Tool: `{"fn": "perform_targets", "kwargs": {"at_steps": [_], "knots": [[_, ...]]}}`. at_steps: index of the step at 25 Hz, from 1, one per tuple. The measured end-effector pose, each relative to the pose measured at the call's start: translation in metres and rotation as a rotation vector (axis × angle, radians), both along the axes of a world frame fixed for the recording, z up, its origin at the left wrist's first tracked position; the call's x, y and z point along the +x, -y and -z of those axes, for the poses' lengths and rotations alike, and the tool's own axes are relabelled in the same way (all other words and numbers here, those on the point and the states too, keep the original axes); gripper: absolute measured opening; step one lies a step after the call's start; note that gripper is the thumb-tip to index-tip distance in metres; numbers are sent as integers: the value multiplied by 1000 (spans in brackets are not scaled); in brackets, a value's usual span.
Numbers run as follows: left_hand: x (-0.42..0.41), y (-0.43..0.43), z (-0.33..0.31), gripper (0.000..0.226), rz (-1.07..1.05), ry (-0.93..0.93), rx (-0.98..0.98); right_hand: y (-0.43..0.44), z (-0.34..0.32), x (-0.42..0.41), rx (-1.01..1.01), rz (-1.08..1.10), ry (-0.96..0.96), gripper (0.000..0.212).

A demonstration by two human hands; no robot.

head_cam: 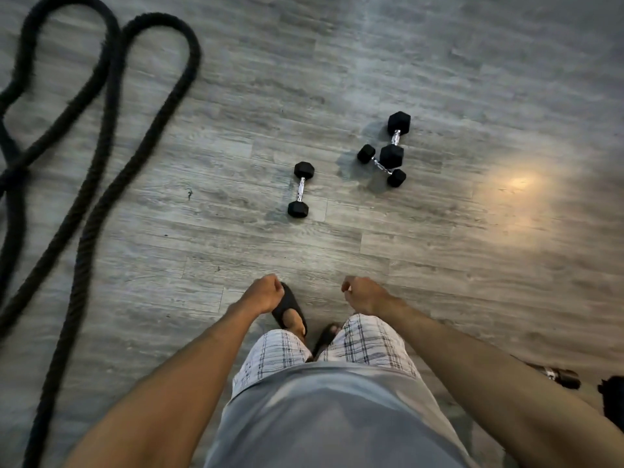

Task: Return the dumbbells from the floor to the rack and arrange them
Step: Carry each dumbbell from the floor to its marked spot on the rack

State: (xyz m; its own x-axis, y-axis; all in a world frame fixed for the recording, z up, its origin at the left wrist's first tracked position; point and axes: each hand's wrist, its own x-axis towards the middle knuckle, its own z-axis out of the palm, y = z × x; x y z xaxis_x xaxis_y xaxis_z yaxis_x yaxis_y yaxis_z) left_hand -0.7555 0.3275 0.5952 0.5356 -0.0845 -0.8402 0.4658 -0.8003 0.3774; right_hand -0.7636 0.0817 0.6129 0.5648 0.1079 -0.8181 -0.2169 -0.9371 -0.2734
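Three black hex dumbbells with chrome handles lie on the grey wood floor ahead of me. One dumbbell (300,189) lies alone near the middle. To its right, a larger dumbbell (395,138) rests against a smaller dumbbell (381,165) that crosses its near end. My left hand (265,293) and my right hand (363,293) hang in front of my legs with loosely curled fingers, holding nothing, well short of the dumbbells. No rack is in view.
A thick black battle rope (101,136) loops across the floor on the left. A dark bottle-like object (557,376) lies at the lower right beside another dark shape (613,398). My feet in black sandals (290,310) stand below my hands.
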Motion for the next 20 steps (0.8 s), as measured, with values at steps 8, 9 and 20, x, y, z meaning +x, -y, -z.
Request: {"fn": "perform_targets", "kwargs": {"at_steps": [8,9,20], "knots": [[105,33,36,23,-38,-88,9,15,45,149,60,-55,-38,22],[120,41,43,22,-56,-102,8,17,53,171,67,-91,-41,24],[285,128,247,27,-277,-136,52,20,283,368,80,-19,-161,23]]}}
